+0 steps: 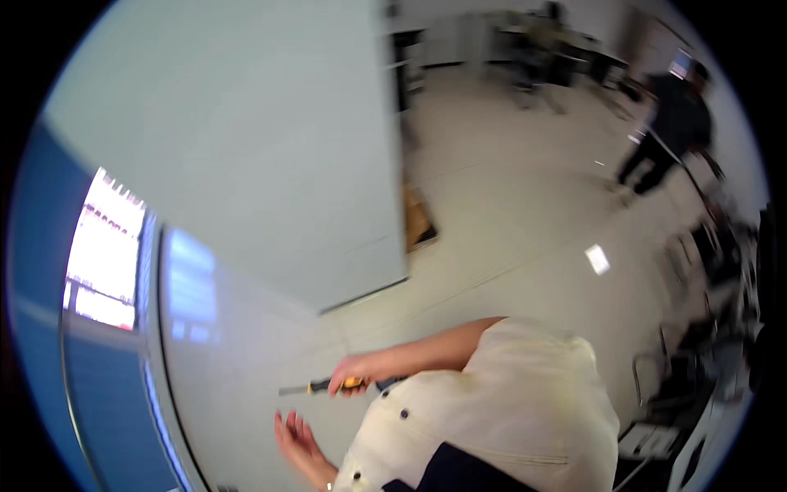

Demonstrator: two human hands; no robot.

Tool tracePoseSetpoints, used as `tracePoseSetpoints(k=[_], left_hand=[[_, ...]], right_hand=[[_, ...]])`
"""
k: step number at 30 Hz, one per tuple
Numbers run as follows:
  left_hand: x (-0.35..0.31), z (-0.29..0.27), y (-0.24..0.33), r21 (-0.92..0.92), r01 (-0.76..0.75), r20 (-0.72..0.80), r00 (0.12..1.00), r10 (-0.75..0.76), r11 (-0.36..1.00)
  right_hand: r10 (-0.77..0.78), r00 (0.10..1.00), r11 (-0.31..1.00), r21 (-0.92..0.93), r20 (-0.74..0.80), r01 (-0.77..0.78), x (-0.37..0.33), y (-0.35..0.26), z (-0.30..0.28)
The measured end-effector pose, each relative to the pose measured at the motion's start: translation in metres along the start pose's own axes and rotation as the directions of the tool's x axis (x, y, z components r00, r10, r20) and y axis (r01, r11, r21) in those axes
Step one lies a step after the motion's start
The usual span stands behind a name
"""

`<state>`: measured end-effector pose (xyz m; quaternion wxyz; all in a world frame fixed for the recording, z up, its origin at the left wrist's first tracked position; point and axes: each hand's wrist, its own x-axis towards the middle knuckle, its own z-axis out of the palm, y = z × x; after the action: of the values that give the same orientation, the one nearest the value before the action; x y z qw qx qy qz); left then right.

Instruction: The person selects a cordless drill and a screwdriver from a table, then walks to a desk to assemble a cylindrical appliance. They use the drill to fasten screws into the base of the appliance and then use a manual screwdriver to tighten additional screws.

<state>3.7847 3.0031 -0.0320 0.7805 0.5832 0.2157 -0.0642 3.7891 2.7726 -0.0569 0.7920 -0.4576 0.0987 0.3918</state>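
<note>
My right hand [351, 379] is closed round the handle of a screwdriver [319, 386] with a black and yellow grip. Its thin metal shaft points leftward, away from my body. Just below the screwdriver's shaft, my left hand [297, 441] is held palm up with the fingers a little bent and apart, holding nothing. A gap separates it from the tool. The cream shirt [492, 402] I wear, with dark buttons, fills the lower middle and hides part of both arms.
A large pale panel [238, 139] stands at the upper left, beside a blue wall and a bright window [106, 246]. A person in dark clothes [680, 115] is on the floor at the upper right. Chairs [664, 373] line the right side; desks [574, 49] stand far back.
</note>
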Motion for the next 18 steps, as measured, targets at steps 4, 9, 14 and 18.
tracePoseSetpoints(k=[4, 9, 14, 18], left_hand=[[0.087, -0.044, 0.050, -0.227, 0.035, 0.014, 0.999, -0.033, 0.973], [0.177, -0.159, 0.102, -0.400, -0.032, -0.136, 0.990, -0.024, 0.916], [0.219, -0.204, 0.112, -0.459, -0.096, -0.352, 0.933, -0.081, 0.883], [0.306, -0.247, 0.151, -0.437, -0.077, -0.353, 0.931, -0.092, 0.896]], right_hand=[[0.083, 0.995, 0.994, -0.081, 0.059, -0.078, 0.113, -0.062, 0.035], [0.188, 0.972, 0.965, -0.210, 0.139, -0.157, 0.267, -0.113, 0.127], [0.228, 0.953, 0.957, -0.226, 0.199, -0.182, 0.350, -0.167, 0.152], [0.136, 0.976, 0.987, -0.102, 0.167, -0.120, 0.437, -0.206, 0.168]])
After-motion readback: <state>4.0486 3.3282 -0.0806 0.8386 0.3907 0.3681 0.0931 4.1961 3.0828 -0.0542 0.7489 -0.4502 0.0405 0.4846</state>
